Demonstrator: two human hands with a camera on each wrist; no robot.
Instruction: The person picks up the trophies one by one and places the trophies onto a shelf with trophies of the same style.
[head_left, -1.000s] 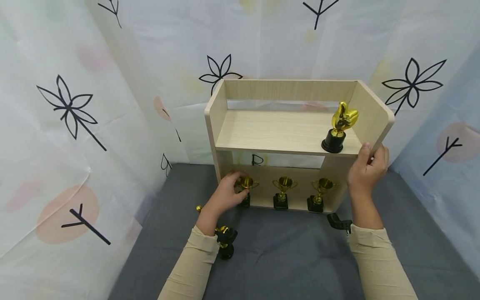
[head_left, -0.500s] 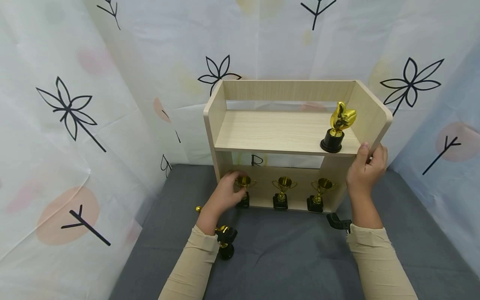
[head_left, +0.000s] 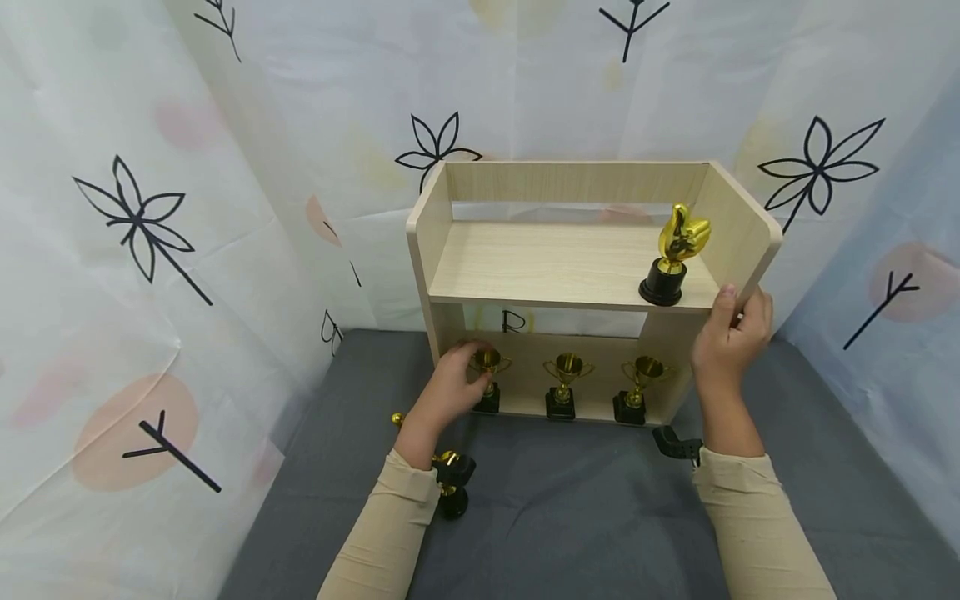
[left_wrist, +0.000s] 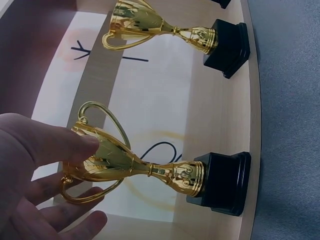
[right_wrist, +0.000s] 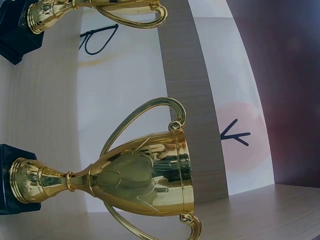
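Note:
My left hand (head_left: 452, 385) grips the leftmost gold trophy cup (left_wrist: 112, 155) by its bowl, thumb on the near side and fingers behind. Its black base (left_wrist: 222, 182) stands upright on the lower board of a two-tier wooden shelf (head_left: 525, 258). My right hand (head_left: 731, 342) holds the front edge of the shelf's right side panel, thumb on the inner side. Two similar trophy cups stand beside the gripped one, a middle cup (head_left: 564, 387) and a right cup (head_left: 636, 392). On the upper board, near the right side, stands a gold hand-shaped trophy (head_left: 675, 254).
Grey cloth (head_left: 570, 517) covers the table. A gold and black object (head_left: 452, 500) lies by my left wrist, partly hidden, and a small gold ball (head_left: 397, 418) shows left of it. A black device (head_left: 677, 443) sits at my right wrist. Patterned fabric (head_left: 300, 83) hangs behind.
The leftmost trophy cup has shifted very slightly left in my left hand. My right hand keeps its hold on the shelf's side panel.

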